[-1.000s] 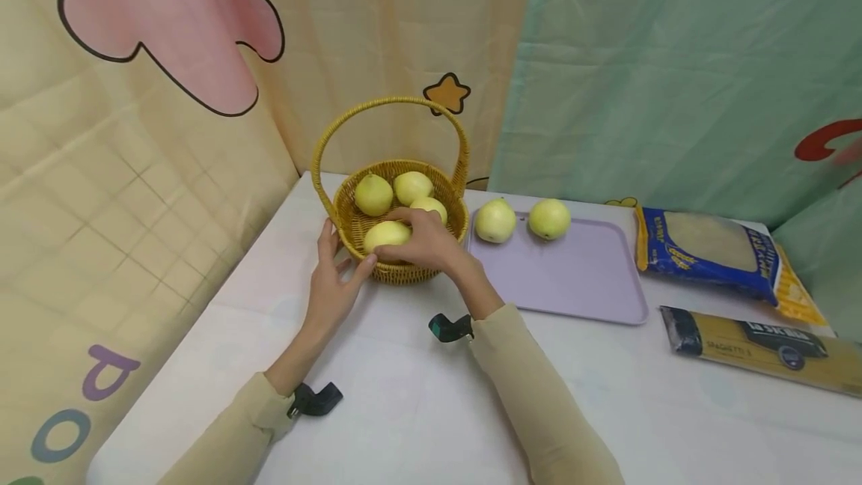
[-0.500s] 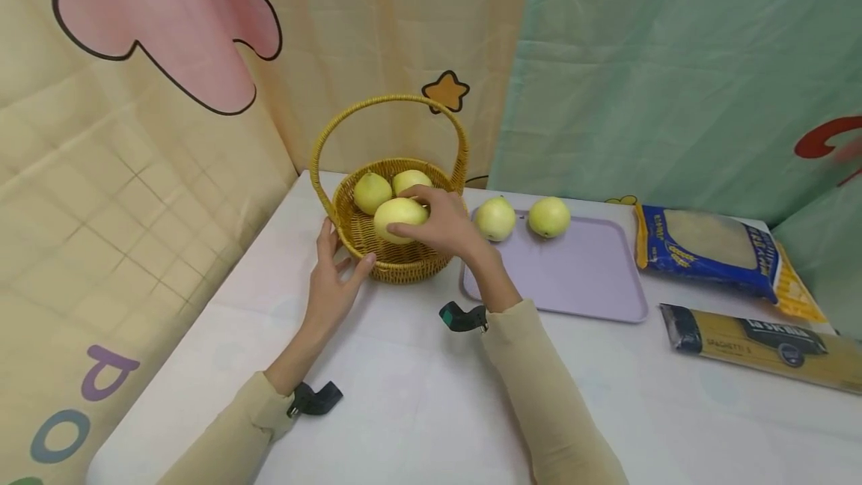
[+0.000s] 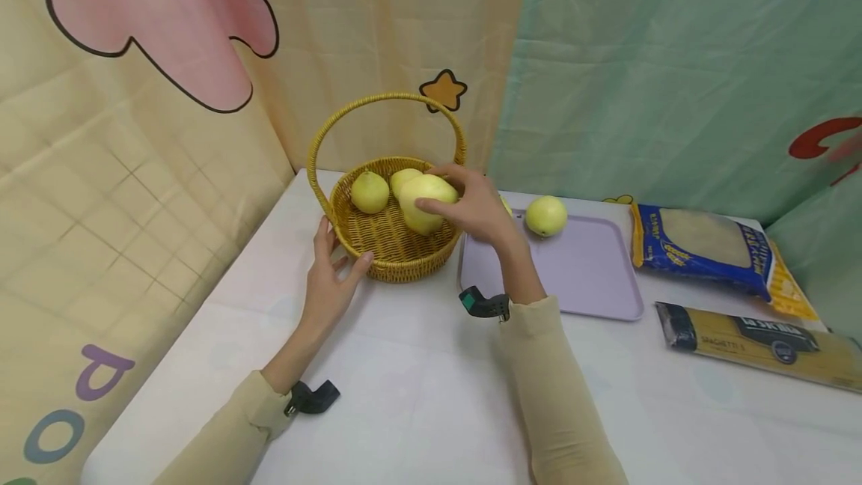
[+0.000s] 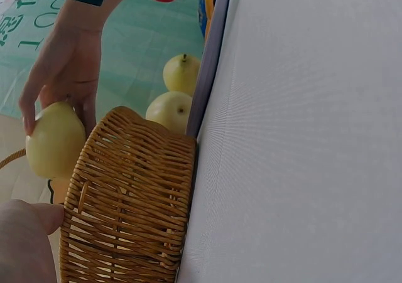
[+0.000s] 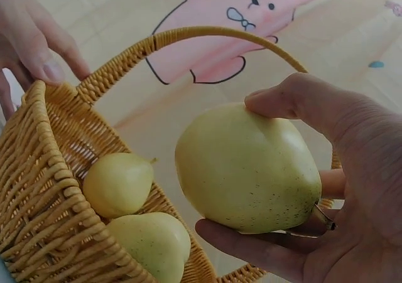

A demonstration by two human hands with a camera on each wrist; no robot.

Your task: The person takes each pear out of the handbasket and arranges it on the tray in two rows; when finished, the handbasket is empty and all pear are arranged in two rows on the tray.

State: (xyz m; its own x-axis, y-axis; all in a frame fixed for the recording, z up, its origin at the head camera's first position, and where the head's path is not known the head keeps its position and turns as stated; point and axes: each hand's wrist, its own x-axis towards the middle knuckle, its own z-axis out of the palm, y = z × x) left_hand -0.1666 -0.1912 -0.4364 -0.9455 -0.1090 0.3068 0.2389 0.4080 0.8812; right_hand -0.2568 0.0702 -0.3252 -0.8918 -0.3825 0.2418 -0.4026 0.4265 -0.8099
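Note:
My right hand [image 3: 480,204] holds a yellow-green pear [image 3: 428,193] above the right side of the woven basket [image 3: 377,264]. In the right wrist view, thumb and fingers curve round this pear [image 5: 245,170], its stem toward the palm. Inside the basket lie a pear [image 3: 370,192] at the left and another pear [image 3: 404,180] behind the held one; whether one more lies under the held pear is hard to tell. My left hand [image 3: 330,275] grips the basket's front left edge, thumb at the rim and fingers outside.
A lilac tray [image 3: 579,275] stands right of the basket, with a pear [image 3: 547,215] near its back edge and another mostly hidden behind my right hand. Farther right lie a blue bag [image 3: 707,249] and a spaghetti pack [image 3: 761,346]. Curtains border the table [image 3: 404,395].
My right hand has lifted the pear from the front of the basket and carried it right and back. The left hand has stayed at the basket's edge.

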